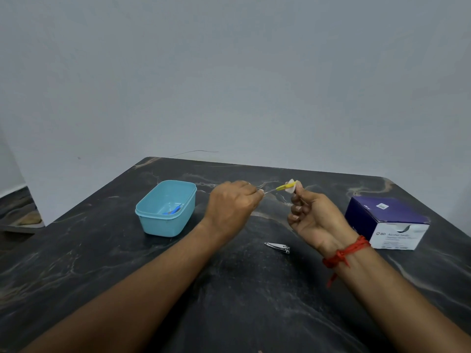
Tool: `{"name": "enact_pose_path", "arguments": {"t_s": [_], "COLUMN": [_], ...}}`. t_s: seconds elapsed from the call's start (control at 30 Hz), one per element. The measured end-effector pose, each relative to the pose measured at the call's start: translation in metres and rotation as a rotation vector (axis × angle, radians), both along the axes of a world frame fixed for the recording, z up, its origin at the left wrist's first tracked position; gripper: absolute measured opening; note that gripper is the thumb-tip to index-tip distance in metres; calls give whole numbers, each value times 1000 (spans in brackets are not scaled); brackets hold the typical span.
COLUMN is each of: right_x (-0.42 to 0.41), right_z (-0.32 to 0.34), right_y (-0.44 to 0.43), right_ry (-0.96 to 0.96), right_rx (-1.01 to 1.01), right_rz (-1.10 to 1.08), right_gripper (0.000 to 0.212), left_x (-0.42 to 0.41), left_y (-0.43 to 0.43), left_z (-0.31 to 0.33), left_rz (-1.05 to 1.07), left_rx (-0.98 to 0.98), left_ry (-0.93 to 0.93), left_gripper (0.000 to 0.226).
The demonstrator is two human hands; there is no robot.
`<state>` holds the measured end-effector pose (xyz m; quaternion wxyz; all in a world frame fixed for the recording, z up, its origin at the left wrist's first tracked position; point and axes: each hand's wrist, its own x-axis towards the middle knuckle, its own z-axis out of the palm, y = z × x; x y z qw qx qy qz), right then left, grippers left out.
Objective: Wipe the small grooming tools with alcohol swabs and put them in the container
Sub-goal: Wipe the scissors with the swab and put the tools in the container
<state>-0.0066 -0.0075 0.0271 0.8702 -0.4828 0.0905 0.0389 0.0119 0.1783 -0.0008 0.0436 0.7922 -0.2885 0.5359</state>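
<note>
Over a veined marble table (pixel 102 276), left hand (pixel 232 202) pinches a thin metal tool (pixel 280 187), right hand (pixel 314 217) pinches a swab (pixel 291 187) round its yellow end; blue item (pixel 173 210) in nine-o'clock tub (pixel 163 225) is blurred.

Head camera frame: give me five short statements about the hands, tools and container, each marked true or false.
1. The left hand pinches the metal end of the yellow-handled tool. True.
2. The right hand holds the white swab against the tool's yellow end. True.
3. The blue container is empty. False: a blue tool lies inside it.
4. The nail clipper is already in the container. False: it lies on the table, between the forearms.
5. The alcohol swab box stands left of the container. False: it stands on the right side of the table, beyond the right hand.
</note>
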Motion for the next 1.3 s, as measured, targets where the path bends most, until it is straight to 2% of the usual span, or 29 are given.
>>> {"name": "enact_pose_path", "arguments": {"t_s": [0.13, 0.2, 0.27, 0.37, 0.43, 0.5, 0.6, 0.77, 0.87, 0.97, 1.07, 1.3], "right_x": [1, 3, 4, 3, 3, 4, 5, 1, 1, 3, 5, 4], "right_z": [1, 0, 2, 7, 7, 2, -7, -18, -21, -22, -24, -29], "right_y": [-8, -14, -20, -24, -24, -22, -16, -5, -1, 1, 5, 7], "right_ry": [57, 36, -76, -373, -513, -568, -639, -677, -645, -616, -611, -606], "right_rx": [-92, -163, -293, -498, -622, -760, -943, -1062, -1053, -952, -877, -990], "right_rz": [-38, -127, -270, -428, -455, -444, -424, -349, -307, -254, -140, -20], "right_gripper": [8, 9, 15, 13, 8, 9, 9, 7, 5, 3, 4, 6], "left_x": [1, -1, -2, -1, -4, -7, -9, -8, -8, -11, -15, -14], "left_y": [1, 2, 4, 8, 10, 11, 10, 8, 9, 4, -1, -3], "left_z": [-3, -3, -2, -1, 0, 4, 6, 7, 7, 5, 4, 0], "left_rz": [-25, -26, -84, -327, -455, -546, -607, -677, -672, -685, -671, -599], "left_rx": [1, -88, -351, -927, -1189, -1316, -1318, -1403, -1385, -1352, -1322, -1256], "left_ry": [15, 162, 446, 860, 1029, 1127, 1224, 1291, 1329, 1376, 1396, 1359], "left_gripper": [6, 11, 14, 9, 3, 9, 20, 14, 15, 23, 20, 19]}}
